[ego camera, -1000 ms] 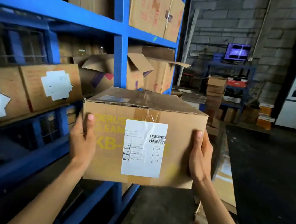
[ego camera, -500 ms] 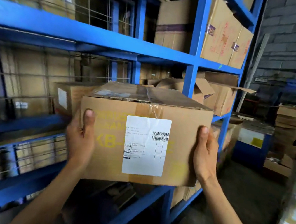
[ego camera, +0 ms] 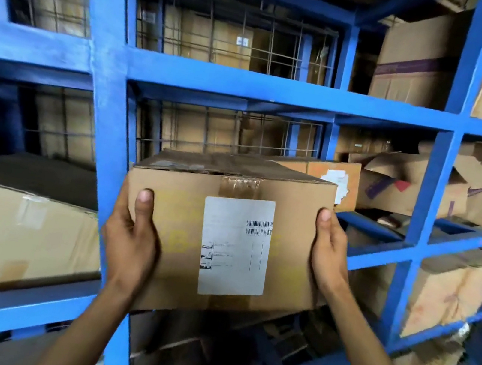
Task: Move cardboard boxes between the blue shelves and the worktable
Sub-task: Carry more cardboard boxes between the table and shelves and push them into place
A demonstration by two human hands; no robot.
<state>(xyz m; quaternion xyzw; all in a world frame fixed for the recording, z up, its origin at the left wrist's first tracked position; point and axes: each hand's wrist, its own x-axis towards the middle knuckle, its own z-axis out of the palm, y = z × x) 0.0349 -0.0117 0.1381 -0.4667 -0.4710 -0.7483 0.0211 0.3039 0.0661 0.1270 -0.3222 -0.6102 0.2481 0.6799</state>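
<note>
I hold a brown cardboard box (ego camera: 180,236) with a white shipping label and faded yellow print, in front of the middle bay of the blue shelves (ego camera: 249,84). My left hand (ego camera: 130,234) grips its left side and my right hand (ego camera: 329,256) grips its right side, thumbs on the front face. The box is level, at the height of the middle shelf opening. A second box with a torn white label (ego camera: 326,173) sits just behind it on that shelf.
A blue upright post (ego camera: 105,135) stands right by the box's left edge. A large box (ego camera: 13,237) fills the left bay. Open-flapped boxes (ego camera: 406,186) and stacked boxes (ego camera: 449,294) fill the right bays. Wire mesh (ego camera: 219,131) backs the shelves.
My view has swung left from the aisle to face the shelves squarely. The box stays gripped in both hands and is now closer to the middle bay.
</note>
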